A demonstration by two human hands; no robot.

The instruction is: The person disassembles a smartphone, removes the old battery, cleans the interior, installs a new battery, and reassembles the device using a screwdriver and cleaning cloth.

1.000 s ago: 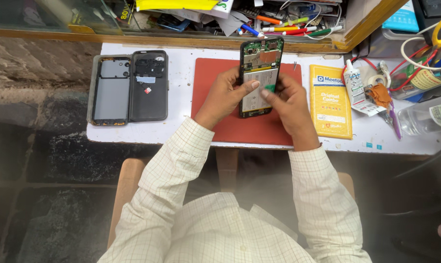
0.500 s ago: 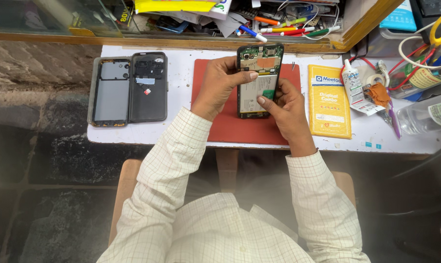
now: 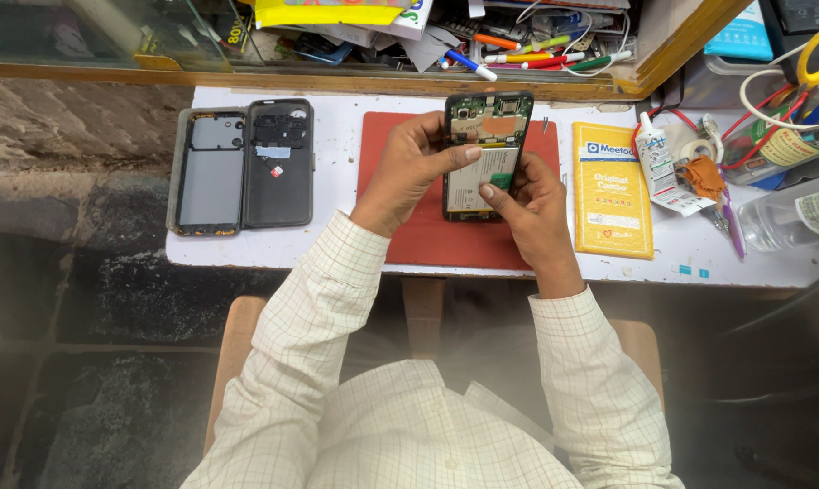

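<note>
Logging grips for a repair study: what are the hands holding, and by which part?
Both hold the opened phone over the red mat: left hand grips its left edge, right hand its lower right edge, one fingertip on the battery.

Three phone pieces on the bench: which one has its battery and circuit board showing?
The opened phone held in both hands over the red mat. The two pieces at left, the frame and dark back cover, lie untouched, showing no battery.
</note>
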